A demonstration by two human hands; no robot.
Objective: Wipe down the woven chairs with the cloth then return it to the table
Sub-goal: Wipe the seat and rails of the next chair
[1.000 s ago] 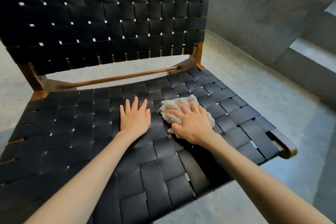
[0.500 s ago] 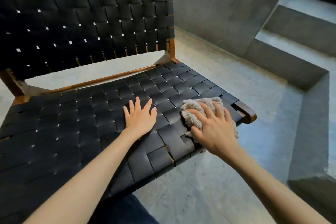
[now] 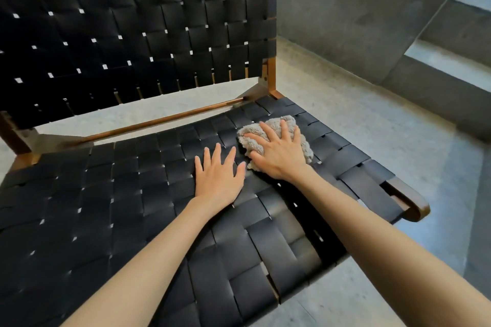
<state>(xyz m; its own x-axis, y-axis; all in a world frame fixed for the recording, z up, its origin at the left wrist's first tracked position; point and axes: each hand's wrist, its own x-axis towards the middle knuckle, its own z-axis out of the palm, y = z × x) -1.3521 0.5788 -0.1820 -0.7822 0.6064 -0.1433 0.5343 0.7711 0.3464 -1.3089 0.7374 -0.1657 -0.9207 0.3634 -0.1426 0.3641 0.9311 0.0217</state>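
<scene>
On the chair seat point(image 3: 127, 194), toward its back right, R hand point(image 3: 279, 152) lies flat on the grey cloth point(image 3: 283, 121), fingers spread and straight, pressing it down, not curled round it. L hand point(image 3: 218, 176) just beside, palm down, fingers splayed, holding nothing. Both arms stretched fwd. Woven backrest point(image 3: 132, 21) upright behind; wood frame point(image 3: 415, 208) at front-rt corner; concrete floor point(image 3: 372, 127) and wall point(image 3: 345, 8) beyond.

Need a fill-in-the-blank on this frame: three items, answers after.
1. The right hand presses a grey ____ onto the seat.
2. The left hand lies flat on the seat, holding ____.
3. The woven backrest is ____ in colour.
Answers: cloth; nothing; black.
</scene>
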